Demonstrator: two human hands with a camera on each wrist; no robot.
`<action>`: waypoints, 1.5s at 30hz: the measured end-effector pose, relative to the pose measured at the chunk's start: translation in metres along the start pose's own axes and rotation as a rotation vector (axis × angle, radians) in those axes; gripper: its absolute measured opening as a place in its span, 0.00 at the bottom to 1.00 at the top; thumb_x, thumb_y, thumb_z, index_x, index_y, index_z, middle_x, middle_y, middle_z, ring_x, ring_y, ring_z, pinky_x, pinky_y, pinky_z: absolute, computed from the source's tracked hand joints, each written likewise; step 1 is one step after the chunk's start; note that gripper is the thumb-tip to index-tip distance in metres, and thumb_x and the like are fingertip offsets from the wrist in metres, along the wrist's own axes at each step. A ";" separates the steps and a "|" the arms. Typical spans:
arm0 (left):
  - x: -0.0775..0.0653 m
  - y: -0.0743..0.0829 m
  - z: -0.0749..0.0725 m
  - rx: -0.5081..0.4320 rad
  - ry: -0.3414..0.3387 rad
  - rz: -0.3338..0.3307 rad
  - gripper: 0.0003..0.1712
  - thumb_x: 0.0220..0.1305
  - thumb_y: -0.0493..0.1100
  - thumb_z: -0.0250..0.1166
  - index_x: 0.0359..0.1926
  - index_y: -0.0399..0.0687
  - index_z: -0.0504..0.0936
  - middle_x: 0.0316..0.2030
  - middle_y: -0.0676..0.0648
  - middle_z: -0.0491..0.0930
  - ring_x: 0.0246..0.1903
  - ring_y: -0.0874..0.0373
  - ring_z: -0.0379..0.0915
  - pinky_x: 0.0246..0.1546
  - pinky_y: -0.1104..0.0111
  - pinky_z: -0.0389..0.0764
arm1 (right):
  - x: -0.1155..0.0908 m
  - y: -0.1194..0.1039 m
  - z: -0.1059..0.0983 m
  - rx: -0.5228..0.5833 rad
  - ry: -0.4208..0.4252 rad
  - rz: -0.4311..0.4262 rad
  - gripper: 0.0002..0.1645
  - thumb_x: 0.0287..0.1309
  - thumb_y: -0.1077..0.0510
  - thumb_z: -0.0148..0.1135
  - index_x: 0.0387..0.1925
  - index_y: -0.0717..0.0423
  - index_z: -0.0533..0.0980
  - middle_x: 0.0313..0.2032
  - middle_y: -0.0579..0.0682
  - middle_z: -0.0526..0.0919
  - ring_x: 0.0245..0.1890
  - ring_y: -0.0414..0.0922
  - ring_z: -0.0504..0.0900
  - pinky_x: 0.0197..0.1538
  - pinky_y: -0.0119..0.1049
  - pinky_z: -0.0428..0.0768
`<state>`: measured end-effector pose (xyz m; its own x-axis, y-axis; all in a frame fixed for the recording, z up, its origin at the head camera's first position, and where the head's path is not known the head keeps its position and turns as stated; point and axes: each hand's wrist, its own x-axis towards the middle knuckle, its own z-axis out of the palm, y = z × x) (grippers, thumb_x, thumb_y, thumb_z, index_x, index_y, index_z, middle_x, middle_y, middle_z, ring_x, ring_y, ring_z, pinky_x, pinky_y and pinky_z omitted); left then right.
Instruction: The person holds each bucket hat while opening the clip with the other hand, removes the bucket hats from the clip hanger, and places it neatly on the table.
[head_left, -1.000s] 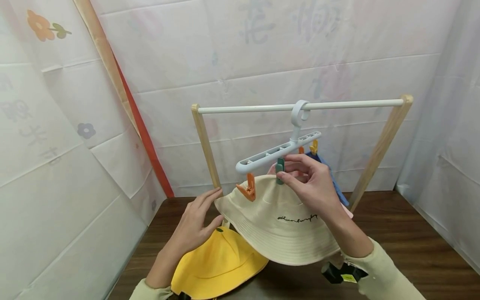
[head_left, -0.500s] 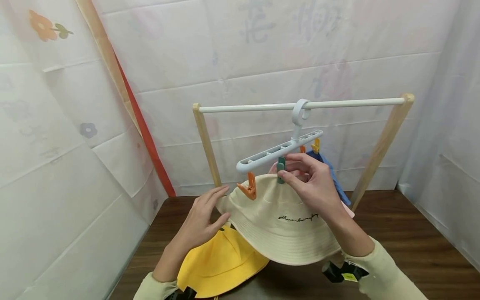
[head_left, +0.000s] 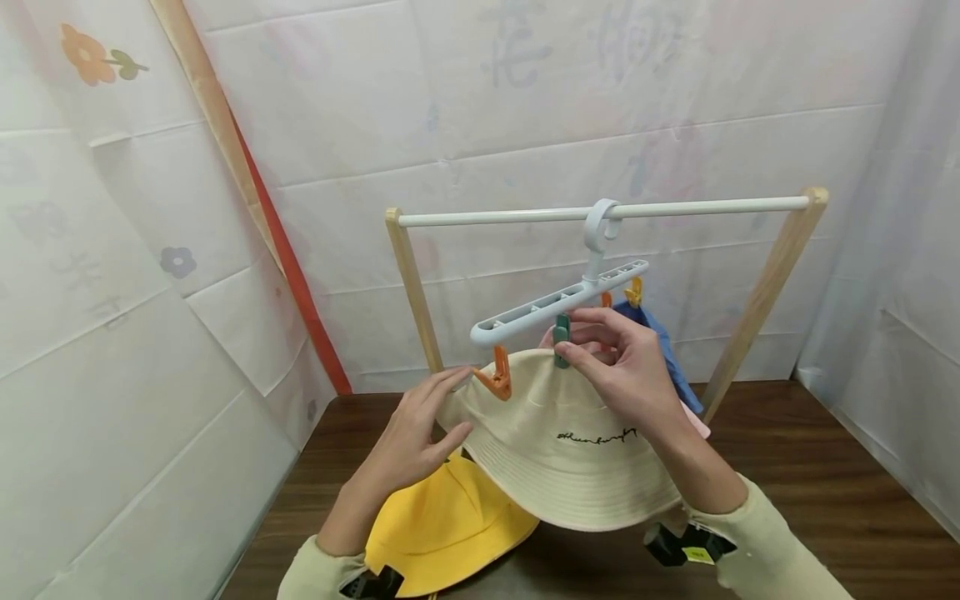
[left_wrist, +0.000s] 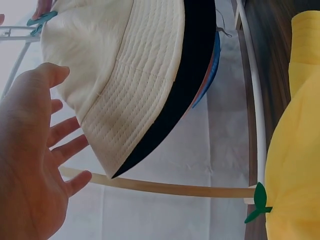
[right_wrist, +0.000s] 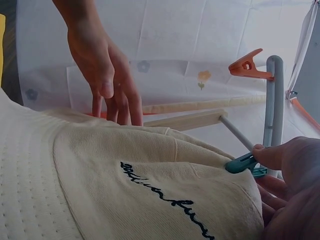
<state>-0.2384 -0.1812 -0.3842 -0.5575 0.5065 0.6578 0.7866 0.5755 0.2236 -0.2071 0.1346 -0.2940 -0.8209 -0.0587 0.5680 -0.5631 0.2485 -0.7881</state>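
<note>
A cream bucket hat [head_left: 570,475] with dark script hangs below the pale blue hanger [head_left: 555,310]. At the top of its crown sits a green clip [head_left: 562,340], which my right hand [head_left: 626,362] pinches between thumb and fingers. In the right wrist view the clip [right_wrist: 241,163] bites the crown's fabric. My left hand [head_left: 420,433], fingers spread and nearly straight, is at the hat's left side; in the left wrist view its fingertips reach the hat's edge, and I cannot tell whether they touch. An orange clip [head_left: 498,377] hangs from the hanger's near end, gripping no fabric.
A yellow hat [head_left: 450,533] lies on the dark wooden table [head_left: 795,467] at lower left. The hanger hooks over the white rail [head_left: 697,207] of a wooden-legged rack. Behind the cream hat hang a blue item [head_left: 672,367] and a pink one, with a yellow clip [head_left: 633,292] above.
My left hand has moved slightly right and up along the cream hat's left side, toward the orange clip. My right hand keeps its pinch on the green clip and has barely moved.
</note>
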 end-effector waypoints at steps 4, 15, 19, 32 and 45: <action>0.002 0.001 0.001 -0.004 0.002 0.006 0.40 0.73 0.43 0.73 0.82 0.46 0.73 0.78 0.41 0.78 0.75 0.38 0.77 0.68 0.31 0.79 | 0.000 0.000 0.001 0.003 -0.003 0.003 0.22 0.71 0.65 0.75 0.64 0.63 0.84 0.49 0.67 0.93 0.37 0.33 0.91 0.42 0.26 0.87; 0.008 0.002 0.002 -0.040 0.000 0.005 0.41 0.73 0.43 0.73 0.82 0.45 0.73 0.77 0.40 0.79 0.75 0.37 0.78 0.70 0.31 0.79 | 0.000 -0.001 0.002 0.009 -0.007 0.000 0.22 0.71 0.66 0.75 0.64 0.64 0.84 0.49 0.67 0.93 0.37 0.32 0.91 0.42 0.26 0.87; 0.011 0.003 0.002 -0.049 0.000 0.017 0.40 0.72 0.42 0.73 0.81 0.43 0.73 0.76 0.39 0.80 0.74 0.38 0.78 0.70 0.31 0.79 | 0.000 -0.001 0.003 0.009 -0.005 0.003 0.22 0.71 0.66 0.75 0.64 0.64 0.84 0.48 0.68 0.93 0.37 0.33 0.91 0.41 0.26 0.87; 0.022 0.006 0.005 -0.081 0.016 0.076 0.45 0.70 0.41 0.76 0.84 0.44 0.69 0.78 0.40 0.78 0.75 0.40 0.78 0.73 0.37 0.80 | -0.001 -0.001 0.004 0.022 -0.003 0.013 0.22 0.71 0.66 0.75 0.64 0.64 0.84 0.48 0.68 0.93 0.37 0.32 0.90 0.42 0.25 0.87; 0.029 0.005 0.011 -0.098 0.035 0.119 0.41 0.70 0.42 0.76 0.79 0.39 0.73 0.74 0.37 0.81 0.72 0.39 0.81 0.72 0.40 0.83 | 0.000 0.001 0.008 0.019 0.014 0.005 0.23 0.70 0.67 0.75 0.64 0.65 0.83 0.48 0.69 0.93 0.39 0.31 0.91 0.45 0.25 0.89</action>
<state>-0.2535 -0.1572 -0.3720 -0.4506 0.5436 0.7081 0.8696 0.4465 0.2106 -0.2088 0.1276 -0.2965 -0.8222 -0.0440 0.5675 -0.5611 0.2301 -0.7951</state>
